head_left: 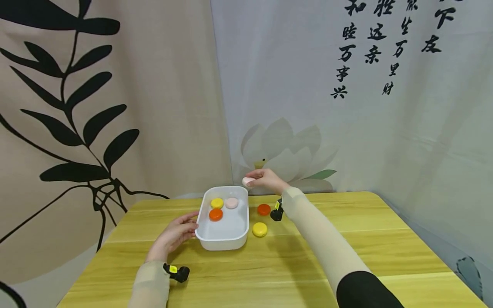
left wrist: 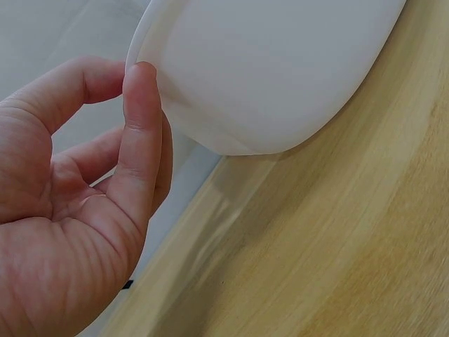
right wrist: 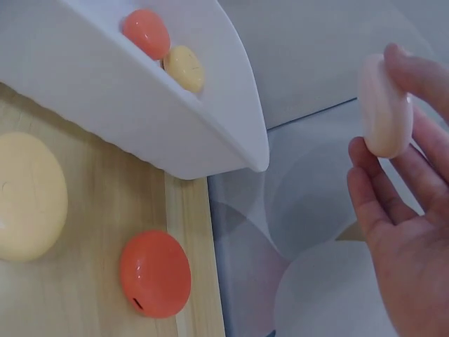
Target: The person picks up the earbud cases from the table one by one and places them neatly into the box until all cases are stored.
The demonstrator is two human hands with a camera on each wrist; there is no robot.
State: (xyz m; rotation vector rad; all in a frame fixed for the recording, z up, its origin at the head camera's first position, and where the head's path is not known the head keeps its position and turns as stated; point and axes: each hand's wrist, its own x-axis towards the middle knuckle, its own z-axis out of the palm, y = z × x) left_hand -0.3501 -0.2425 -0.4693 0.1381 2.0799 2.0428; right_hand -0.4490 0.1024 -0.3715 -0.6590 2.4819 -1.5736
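My right hand (head_left: pixel 268 181) pinches a pale pink rounded disc (right wrist: pixel 387 105) between thumb and fingers, raised above the table's back edge. To its left stands a white rectangular tub (head_left: pixel 223 245). My left hand (head_left: pixel 178 233) grips the tub's left rim; the left wrist view shows thumb and finger pinching that white rim (left wrist: pixel 133 53). Inside the tub lie a yellow disc (head_left: pixel 217 203), another pale pink disc (head_left: pixel 231 203) and an orange disc (head_left: pixel 215 214). On the table, right of the tub, are a second orange disc (right wrist: pixel 155 274) and a second yellow disc (head_left: pixel 259 229).
The wooden table (head_left: pixel 227 278) ends just behind the tub. A curtain (head_left: pixel 181 107) with printed leaves, a lotus and characters hangs behind it. Each wrist carries a small black camera, such as the left one (head_left: pixel 180 273).
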